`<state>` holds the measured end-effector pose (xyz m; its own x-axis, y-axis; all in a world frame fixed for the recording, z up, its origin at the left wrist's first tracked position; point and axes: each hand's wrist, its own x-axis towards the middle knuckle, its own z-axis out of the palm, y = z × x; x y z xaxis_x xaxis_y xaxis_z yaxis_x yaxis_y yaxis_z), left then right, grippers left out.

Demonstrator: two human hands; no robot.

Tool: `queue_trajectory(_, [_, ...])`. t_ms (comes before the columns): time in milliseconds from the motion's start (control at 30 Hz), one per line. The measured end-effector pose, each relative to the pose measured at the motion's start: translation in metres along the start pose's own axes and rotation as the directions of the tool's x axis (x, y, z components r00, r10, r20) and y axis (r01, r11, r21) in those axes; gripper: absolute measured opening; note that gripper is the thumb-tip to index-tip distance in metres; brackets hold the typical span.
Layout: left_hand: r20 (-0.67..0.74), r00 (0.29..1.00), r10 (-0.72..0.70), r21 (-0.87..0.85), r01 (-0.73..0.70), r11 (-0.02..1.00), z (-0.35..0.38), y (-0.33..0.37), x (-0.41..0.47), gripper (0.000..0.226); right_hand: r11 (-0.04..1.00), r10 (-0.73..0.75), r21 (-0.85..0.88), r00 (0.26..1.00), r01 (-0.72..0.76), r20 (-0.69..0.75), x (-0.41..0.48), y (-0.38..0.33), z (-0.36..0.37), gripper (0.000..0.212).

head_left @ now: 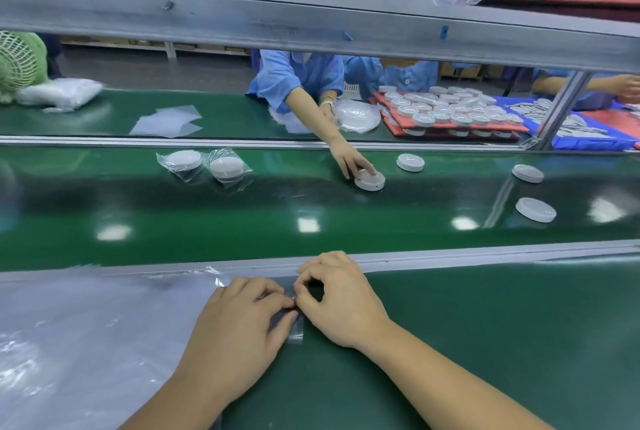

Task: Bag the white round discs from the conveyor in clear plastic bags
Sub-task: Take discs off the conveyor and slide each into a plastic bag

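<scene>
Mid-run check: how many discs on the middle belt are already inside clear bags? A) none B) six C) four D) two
D: only the left bagged disc and the right bagged disc sit in clear bags on the conveyor, side by side.

Four loose white round plastic discs (410, 162) lie flat on the glossy green conveyor belt (311, 208), toward its right. Further left, two bagged white discs (227, 167) sit side by side in small clear plastic bags (180, 171). An empty clear plastic bag (296, 334) lies flat on the near green ledge (485, 318).
</scene>
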<state>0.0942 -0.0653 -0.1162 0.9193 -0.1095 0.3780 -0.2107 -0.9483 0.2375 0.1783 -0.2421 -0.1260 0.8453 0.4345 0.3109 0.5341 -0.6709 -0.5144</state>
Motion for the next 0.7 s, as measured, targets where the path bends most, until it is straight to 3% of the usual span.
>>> queue_trajectory(400, [0.021,1.0,-0.001,-0.012,0.001,1.0,0.0013,-0.001,0.0,0.041,1.0,0.012,0.006,1.0,-0.012,0.012,0.0002,-0.0009,-0.0007,0.023])
queue_trajectory(567, [0.043,0.999,-0.021,-0.023,0.022,1.0,0.0004,-0.0028,0.0002,0.029,1.0,0.009,0.01,1.0,-0.009,0.013,-0.0009,-0.0003,-0.0003,0.024])
queue_trajectory(700, [0.033,0.999,-0.009,-0.021,0.01,1.0,-0.0003,-0.0024,0.0001,0.034,1.0,0.012,0.006,1.0,-0.012,0.014,-0.0008,-0.0007,-0.0003,0.025])
